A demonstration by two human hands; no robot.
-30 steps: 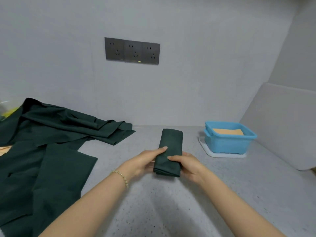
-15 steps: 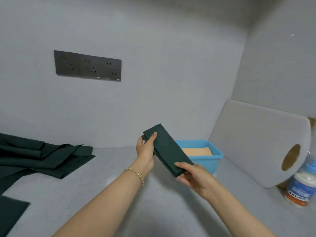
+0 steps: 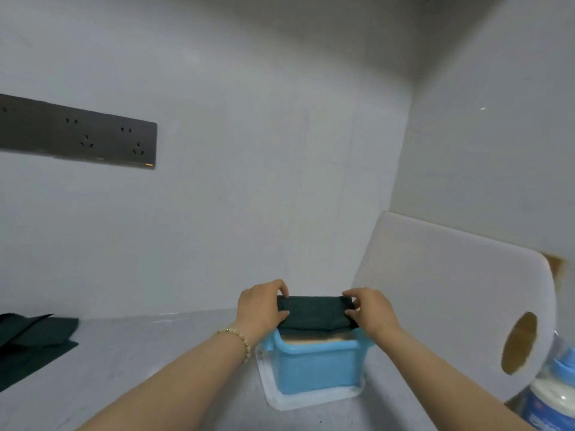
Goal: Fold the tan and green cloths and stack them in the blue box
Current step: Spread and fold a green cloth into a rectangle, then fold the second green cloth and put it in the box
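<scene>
Grey tabletop (image 3: 149, 362) fills the lower left of the frame, with loose green cloths (image 3: 34, 337) still unfolded at its left edge. Right of centre near the bottom sits the blue box (image 3: 314, 365) on a white lid or tray (image 3: 280, 396), a tan cloth (image 3: 311, 338) lying flat inside it. Just above the box's opening hangs the folded green cloth (image 3: 314, 312), a dark, matte, compact rectangle of several layers with a slightly sagging lower edge. The left hand (image 3: 261, 309) pinches its left end and the right hand (image 3: 371, 309) pinches its right end, thumbs in front.

The likely trouble lies in the drop: soft layers could spring open once the pinches let go, or the bundle could land skewed and catch on the rim, since it looks about as wide as the opening. Letting go unevenly could slide it off the tan cloth's centre.
</scene>
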